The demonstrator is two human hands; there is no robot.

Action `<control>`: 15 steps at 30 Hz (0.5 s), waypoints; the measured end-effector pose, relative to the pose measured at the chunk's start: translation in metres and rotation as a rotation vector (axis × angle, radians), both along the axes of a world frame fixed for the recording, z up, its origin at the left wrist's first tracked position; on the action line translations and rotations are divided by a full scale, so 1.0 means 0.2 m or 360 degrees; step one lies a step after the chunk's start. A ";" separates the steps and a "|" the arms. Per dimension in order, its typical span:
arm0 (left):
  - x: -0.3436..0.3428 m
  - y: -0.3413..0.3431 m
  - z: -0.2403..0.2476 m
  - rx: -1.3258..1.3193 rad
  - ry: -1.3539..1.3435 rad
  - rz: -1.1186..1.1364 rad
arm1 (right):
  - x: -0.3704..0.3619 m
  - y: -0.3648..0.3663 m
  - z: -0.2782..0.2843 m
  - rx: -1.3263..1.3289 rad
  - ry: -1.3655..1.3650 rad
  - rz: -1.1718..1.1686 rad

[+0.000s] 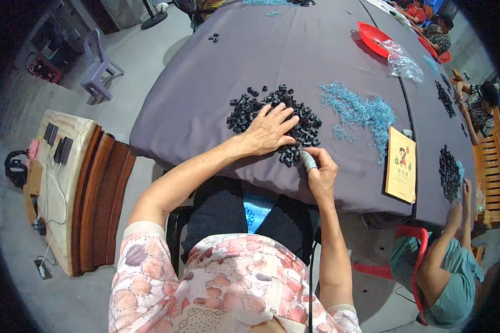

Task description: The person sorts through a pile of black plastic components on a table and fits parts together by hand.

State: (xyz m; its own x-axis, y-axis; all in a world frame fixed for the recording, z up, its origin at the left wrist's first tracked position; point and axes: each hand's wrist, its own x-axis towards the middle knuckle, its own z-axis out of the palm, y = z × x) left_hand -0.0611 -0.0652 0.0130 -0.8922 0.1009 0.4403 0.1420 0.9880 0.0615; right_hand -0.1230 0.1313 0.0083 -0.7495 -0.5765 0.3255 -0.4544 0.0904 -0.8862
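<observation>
pink-and-cream floral shirt cloth is seen nearest. on the grey cloth-covered tabletop, a heap of small black plastic-looking pieces is partly covered by the left hand, fingers spread apart. whether anything is pinched by the right hand, fingers nearly together, cannot be told. the pieces are judged light, stiff, slippery, best gripped by their sides; their long axes are pointed every way.

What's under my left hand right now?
Small black pieces show between and around the spread fingers of your left hand, heaped on the dark gray tablecloth. Whatever lies directly beneath your palm is covered and can't be seen.
</observation>
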 end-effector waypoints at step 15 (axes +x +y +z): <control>0.29 -0.31 -0.03 0.0482 -0.0351 0.0622 | 0.01 0.00 0.02 -0.0007 -0.0071 0.0003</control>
State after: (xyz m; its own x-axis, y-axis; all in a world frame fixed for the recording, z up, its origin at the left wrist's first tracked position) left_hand -0.0037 -0.1280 0.0062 -0.9124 -0.3593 0.1961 -0.2810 0.8981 0.3384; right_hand -0.1211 0.1308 0.0118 -0.7624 -0.5764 0.2942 -0.4143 0.0856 -0.9061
